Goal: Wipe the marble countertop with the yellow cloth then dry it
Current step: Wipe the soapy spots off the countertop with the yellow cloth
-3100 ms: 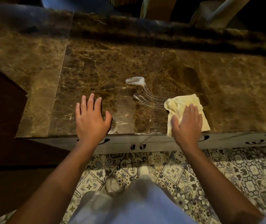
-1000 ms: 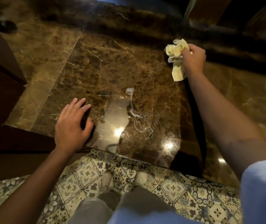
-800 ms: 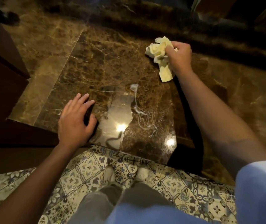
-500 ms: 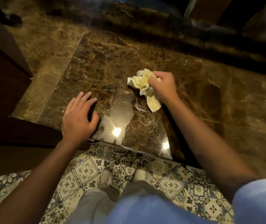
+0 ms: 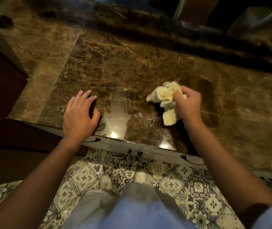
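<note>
Relaxed and holding nothing, the left hand (image 5: 80, 115) rested on the marble countertop (image 5: 132, 63) near its front edge, fingers spread and fairly straight. Just right of it lay a wet, shiny patch (image 5: 117, 119) with thin white streaks. Farther right, the right hand (image 5: 187, 103) gripped the bunched yellow cloth (image 5: 165, 98), one loose end hanging down toward the marble. Patterned floor tiles (image 5: 85, 177) showed below the counter edge.

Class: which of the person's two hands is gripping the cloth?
The right hand grips the bunched yellow cloth; the left hand rests on the marble countertop.
</note>
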Available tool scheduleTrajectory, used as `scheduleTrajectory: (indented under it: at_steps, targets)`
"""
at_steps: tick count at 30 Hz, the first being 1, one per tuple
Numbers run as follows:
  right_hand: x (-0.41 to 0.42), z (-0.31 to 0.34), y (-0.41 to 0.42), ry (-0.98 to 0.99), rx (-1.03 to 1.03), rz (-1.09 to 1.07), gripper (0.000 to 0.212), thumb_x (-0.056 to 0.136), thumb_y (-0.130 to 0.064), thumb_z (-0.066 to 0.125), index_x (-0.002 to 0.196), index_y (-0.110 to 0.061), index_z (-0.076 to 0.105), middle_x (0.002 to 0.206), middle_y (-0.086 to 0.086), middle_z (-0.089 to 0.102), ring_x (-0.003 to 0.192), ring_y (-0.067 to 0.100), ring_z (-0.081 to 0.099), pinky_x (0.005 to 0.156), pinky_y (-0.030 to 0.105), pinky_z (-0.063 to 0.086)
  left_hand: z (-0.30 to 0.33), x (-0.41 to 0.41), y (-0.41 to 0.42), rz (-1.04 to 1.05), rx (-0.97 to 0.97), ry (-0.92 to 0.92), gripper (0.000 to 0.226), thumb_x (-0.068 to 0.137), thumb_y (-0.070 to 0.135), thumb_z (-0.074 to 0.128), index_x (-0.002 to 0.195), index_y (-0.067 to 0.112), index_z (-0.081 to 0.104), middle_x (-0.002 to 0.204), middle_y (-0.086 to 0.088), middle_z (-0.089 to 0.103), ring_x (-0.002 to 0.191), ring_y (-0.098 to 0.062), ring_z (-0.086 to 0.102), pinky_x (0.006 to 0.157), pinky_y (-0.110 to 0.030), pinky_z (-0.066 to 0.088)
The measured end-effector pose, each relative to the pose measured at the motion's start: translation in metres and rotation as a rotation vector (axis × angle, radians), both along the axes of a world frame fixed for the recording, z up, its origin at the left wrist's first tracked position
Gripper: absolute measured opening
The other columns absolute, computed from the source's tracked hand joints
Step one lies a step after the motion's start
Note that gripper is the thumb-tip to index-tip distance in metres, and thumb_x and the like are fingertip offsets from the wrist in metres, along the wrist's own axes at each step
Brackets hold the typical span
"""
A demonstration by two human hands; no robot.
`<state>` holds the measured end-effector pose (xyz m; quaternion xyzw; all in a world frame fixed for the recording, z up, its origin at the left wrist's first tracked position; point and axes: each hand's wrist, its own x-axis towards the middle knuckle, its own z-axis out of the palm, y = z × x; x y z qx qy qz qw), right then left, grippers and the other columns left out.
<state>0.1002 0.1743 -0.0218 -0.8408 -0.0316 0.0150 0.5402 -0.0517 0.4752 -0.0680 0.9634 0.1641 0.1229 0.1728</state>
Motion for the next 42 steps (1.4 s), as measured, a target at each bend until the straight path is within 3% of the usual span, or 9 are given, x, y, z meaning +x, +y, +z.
scheduleTrajectory:
  at_steps: [7, 13, 17, 23, 30, 33, 35, 37, 42]
  targets:
    - [-0.016, -0.023, -0.035, 0.087, -0.121, -0.04, 0.042, 0.093, -0.015, 0.057, 0.133, -0.01, 0.069, 0.135, 0.005, 0.068, 0.126, 0.016, 0.062, 0.11, 0.046, 0.05, -0.001, 0.0, 0.001, -0.001, 0.007, -0.001, 0.044, 0.099, 0.027, 0.059, 0.141, 0.013, 0.06, 0.158, -0.009, 0.051, 0.154, -0.027, 0.036, 0.127, -0.051, 0.025]
    - [-0.099, -0.036, -0.032, 0.033, -0.06, -0.151, 0.051, 0.086, -0.033, 0.054, 0.134, -0.02, 0.066, 0.131, -0.008, 0.066, 0.126, 0.007, 0.06, 0.111, 0.036, 0.049, 0.001, -0.001, -0.001, -0.001, -0.008, -0.019, 0.045, 0.098, 0.029, 0.055, 0.14, 0.013, 0.061, 0.157, -0.01, 0.052, 0.153, -0.029, 0.037, 0.126, -0.053, 0.026]
    - [-0.132, -0.046, -0.01, -0.032, -0.041, -0.297, 0.048, 0.093, -0.032, 0.05, 0.139, -0.021, 0.061, 0.133, -0.008, 0.062, 0.129, 0.012, 0.056, 0.114, 0.049, 0.045, 0.003, -0.002, -0.001, -0.002, -0.015, -0.001, 0.046, 0.099, 0.029, 0.054, 0.141, 0.013, 0.06, 0.159, -0.01, 0.05, 0.154, -0.029, 0.035, 0.127, -0.051, 0.023]
    - [-0.174, -0.065, 0.036, -0.143, -0.198, -0.358, 0.056, 0.103, -0.034, 0.038, 0.158, -0.026, 0.032, 0.16, -0.018, 0.031, 0.155, 0.004, 0.018, 0.127, 0.052, 0.015, 0.005, -0.004, 0.001, -0.027, -0.02, 0.02, 0.048, 0.1, 0.03, 0.052, 0.144, 0.013, 0.057, 0.161, -0.01, 0.047, 0.156, -0.029, 0.032, 0.129, -0.049, 0.019]
    - [-0.184, -0.047, 0.128, -0.025, -0.058, -0.456, 0.067, 0.1, -0.039, 0.041, 0.16, -0.013, 0.026, 0.171, 0.004, 0.022, 0.158, 0.012, 0.006, 0.129, 0.05, 0.003, 0.006, -0.007, 0.003, -0.065, -0.018, 0.033, 0.05, 0.1, 0.031, 0.051, 0.145, 0.011, 0.057, 0.161, -0.012, 0.046, 0.156, -0.031, 0.03, 0.129, -0.05, 0.018]
    - [-0.178, -0.034, 0.111, -0.027, 0.036, -0.358, 0.068, 0.095, -0.044, 0.044, 0.159, -0.024, 0.027, 0.169, 0.0, 0.025, 0.157, 0.015, 0.016, 0.126, 0.054, 0.021, 0.008, -0.008, 0.006, -0.084, -0.027, 0.047, 0.05, 0.101, 0.031, 0.052, 0.146, 0.011, 0.055, 0.162, -0.012, 0.045, 0.157, -0.031, 0.028, 0.129, -0.049, 0.016]
    - [-0.164, -0.028, 0.068, -0.225, -0.158, -0.149, 0.057, 0.095, -0.03, 0.051, 0.151, -0.025, 0.041, 0.162, 0.001, 0.039, 0.153, 0.02, 0.03, 0.12, 0.058, 0.033, 0.009, -0.009, 0.009, -0.116, -0.023, 0.064, 0.051, 0.102, 0.032, 0.052, 0.148, 0.011, 0.054, 0.163, -0.013, 0.043, 0.157, -0.031, 0.028, 0.129, -0.05, 0.016]
    - [-0.146, -0.027, 0.027, -0.467, -0.474, 0.201, 0.053, 0.096, -0.025, 0.06, 0.148, -0.023, 0.049, 0.163, 0.005, 0.04, 0.156, 0.027, 0.025, 0.119, 0.061, 0.031, 0.009, -0.009, 0.015, -0.166, -0.006, 0.083, 0.053, 0.102, 0.034, 0.052, 0.15, 0.01, 0.051, 0.164, -0.014, 0.042, 0.157, -0.033, 0.027, 0.128, -0.051, 0.016]
    - [-0.095, -0.035, 0.001, -0.792, -0.872, 0.797, 0.073, 0.096, -0.06, 0.061, 0.158, -0.029, 0.039, 0.17, 0.015, 0.024, 0.158, 0.04, 0.013, 0.123, 0.064, 0.019, 0.007, -0.009, 0.03, -0.262, 0.108, 0.1, 0.061, 0.101, 0.047, 0.043, 0.15, 0.011, 0.05, 0.162, -0.016, 0.043, 0.153, -0.036, 0.033, 0.123, -0.053, 0.022]
